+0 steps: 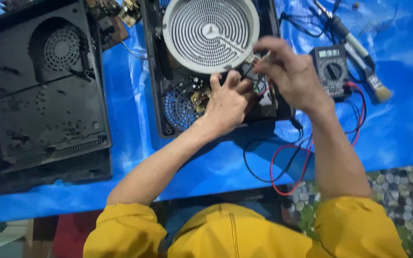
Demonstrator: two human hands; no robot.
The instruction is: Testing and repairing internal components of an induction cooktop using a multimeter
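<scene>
An opened black cooktop base (pixel 168 124) lies on a blue tarp (pixel 397 124), with a round white heating coil (pixel 210 34) lifted at its far end. My left hand (pixel 226 102) rests inside the base by the circuit board, fingers curled on small wires. My right hand (pixel 290 71) hovers just right of it, pinching a thin wire or small part near the coil's rim. What exactly the fingertips hold is too small to tell. A brass-coloured part (pixel 200 99) sits left of my left hand.
The cooktop's black bottom cover (pixel 41 95) with a fan grille lies at the left. A multimeter (pixel 331 70) with red and black leads (pixel 288 162) sits at the right, beside a brush (pixel 376 86) and a soldering iron (pixel 342 29). Pebble ground (pixel 407 191) borders the tarp.
</scene>
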